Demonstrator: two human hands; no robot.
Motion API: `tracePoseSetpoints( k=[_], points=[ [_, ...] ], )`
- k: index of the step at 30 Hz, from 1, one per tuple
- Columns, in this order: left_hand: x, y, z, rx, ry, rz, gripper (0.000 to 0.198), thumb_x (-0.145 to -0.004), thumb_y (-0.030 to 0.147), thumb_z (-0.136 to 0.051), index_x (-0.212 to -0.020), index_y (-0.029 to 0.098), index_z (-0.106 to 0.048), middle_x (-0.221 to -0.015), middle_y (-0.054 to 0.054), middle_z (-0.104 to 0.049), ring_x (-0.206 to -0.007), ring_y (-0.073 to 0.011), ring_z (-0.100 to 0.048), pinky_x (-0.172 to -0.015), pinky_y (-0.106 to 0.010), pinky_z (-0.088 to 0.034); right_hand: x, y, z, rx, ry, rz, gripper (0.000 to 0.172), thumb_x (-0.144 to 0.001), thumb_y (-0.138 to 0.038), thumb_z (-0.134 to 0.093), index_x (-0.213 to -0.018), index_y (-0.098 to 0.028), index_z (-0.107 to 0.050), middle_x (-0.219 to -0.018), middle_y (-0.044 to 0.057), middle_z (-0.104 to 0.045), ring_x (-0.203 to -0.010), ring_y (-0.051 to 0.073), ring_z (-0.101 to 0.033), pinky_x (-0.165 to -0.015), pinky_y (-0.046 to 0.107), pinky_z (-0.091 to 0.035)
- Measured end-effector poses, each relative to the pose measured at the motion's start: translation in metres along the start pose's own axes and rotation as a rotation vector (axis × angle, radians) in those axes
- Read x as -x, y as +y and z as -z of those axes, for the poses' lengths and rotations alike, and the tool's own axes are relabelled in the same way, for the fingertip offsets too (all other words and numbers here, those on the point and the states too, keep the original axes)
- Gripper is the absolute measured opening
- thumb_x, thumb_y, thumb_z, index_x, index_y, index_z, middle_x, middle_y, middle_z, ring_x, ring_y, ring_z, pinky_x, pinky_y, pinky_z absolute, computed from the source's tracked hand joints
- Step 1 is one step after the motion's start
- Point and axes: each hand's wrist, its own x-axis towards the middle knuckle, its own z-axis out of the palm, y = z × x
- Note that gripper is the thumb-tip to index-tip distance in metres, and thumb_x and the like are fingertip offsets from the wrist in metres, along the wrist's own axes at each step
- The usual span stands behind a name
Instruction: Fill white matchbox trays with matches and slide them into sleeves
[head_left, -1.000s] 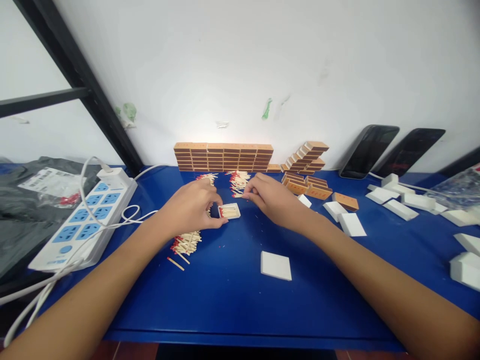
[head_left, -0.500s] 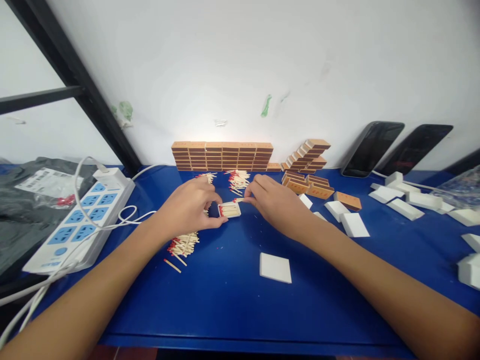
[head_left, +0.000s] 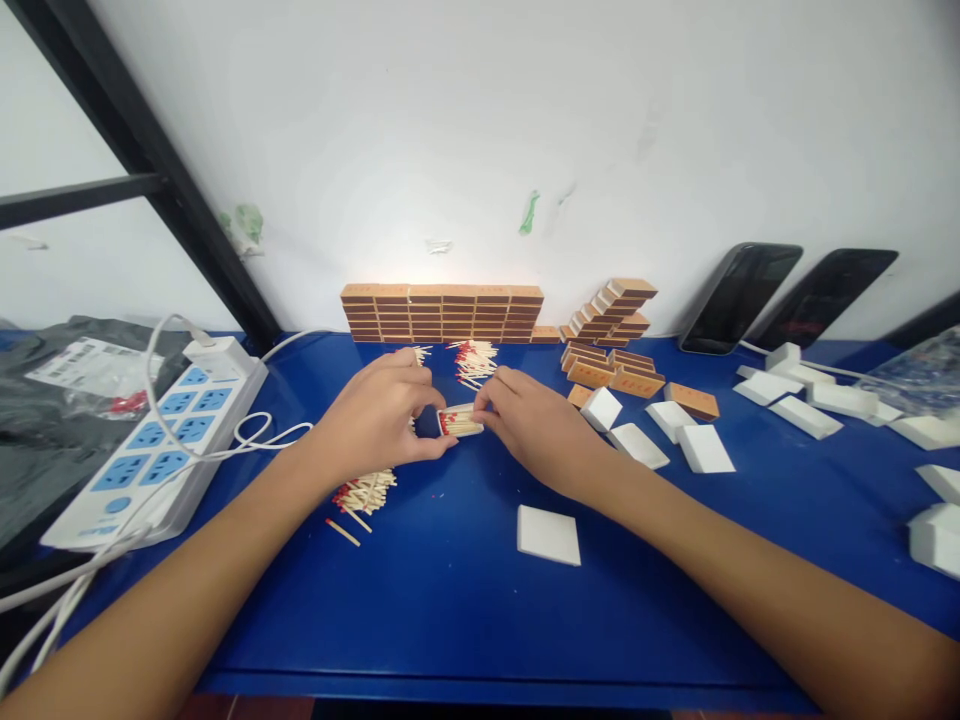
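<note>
A small white matchbox tray (head_left: 460, 421) filled with red-tipped matches sits on the blue table (head_left: 450, 600) between my hands. My left hand (head_left: 379, 415) pinches the tray's left end with thumb and fingers. My right hand (head_left: 529, 425) has its fingertips closed against the tray's right end. One pile of loose matches (head_left: 365, 492) lies under my left wrist, and another match pile (head_left: 474, 360) lies just beyond the tray.
A wall of stacked brown matchboxes (head_left: 442, 313) stands at the back, with more boxes (head_left: 611, 345) beside it. White empty trays (head_left: 705, 448) lie scattered right, one white tray (head_left: 549, 534) nearer. A power strip (head_left: 161, 440) with cables lies left. Two dark phones (head_left: 739, 296) lean on the wall.
My right hand brought a match from the far pile to the tray and closed on the tray's right end. My left hand kept hold of the tray.
</note>
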Motion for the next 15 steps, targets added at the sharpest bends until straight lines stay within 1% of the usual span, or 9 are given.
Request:
tracePoseSetpoints(
  k=[3,7,11,15],
  points=[
    [0.0010,0.0008,-0.0013,0.006,0.021,-0.015,0.028,-0.089,0.048,-0.083,-0.094,0.020,-0.083,-0.083,-0.005,-0.068,-0.090,-0.0241,-0.055,-0.082,-0.039,-0.045,0.0001,-0.0034,-0.0020,-0.001,-0.003,-0.036,0.010,-0.108,-0.022,-0.061,-0.099,-0.018,-0.065,-0.104,0.011,-0.069,-0.100,0.026,-0.065,-0.087,0.039,-0.052],
    [0.0023,0.0009,-0.0016,0.018,0.031,-0.027,0.029,-0.088,0.048,-0.084,-0.097,0.021,-0.083,-0.095,-0.006,-0.069,-0.096,-0.0251,-0.056,-0.088,-0.041,-0.045,0.0011,-0.0034,-0.0056,-0.071,0.016,-0.034,0.009,-0.107,-0.021,-0.062,-0.099,-0.020,-0.065,-0.104,0.009,-0.069,-0.098,0.024,-0.065,-0.083,0.036,-0.051],
    [0.0025,0.0007,-0.0014,0.023,0.026,-0.026,0.026,-0.089,0.046,-0.083,-0.095,0.021,-0.083,-0.096,-0.007,-0.069,-0.098,-0.0256,-0.056,-0.090,-0.042,-0.045,0.0029,-0.0037,-0.0069,-0.125,0.004,-0.001,0.009,-0.106,-0.018,-0.062,-0.098,-0.022,-0.065,-0.102,0.007,-0.068,-0.098,0.023,-0.064,-0.082,0.034,-0.050],
    [0.0026,0.0003,-0.0012,0.035,0.019,-0.022,0.026,-0.087,0.047,-0.085,-0.095,0.022,-0.083,-0.094,-0.006,-0.068,-0.099,-0.0256,-0.056,-0.091,-0.042,-0.045,0.0027,-0.0008,-0.0040,-0.200,0.030,-0.024,0.009,-0.106,-0.019,-0.061,-0.098,-0.022,-0.065,-0.100,0.006,-0.066,-0.092,0.020,-0.063,-0.080,0.033,-0.048]
  ],
)
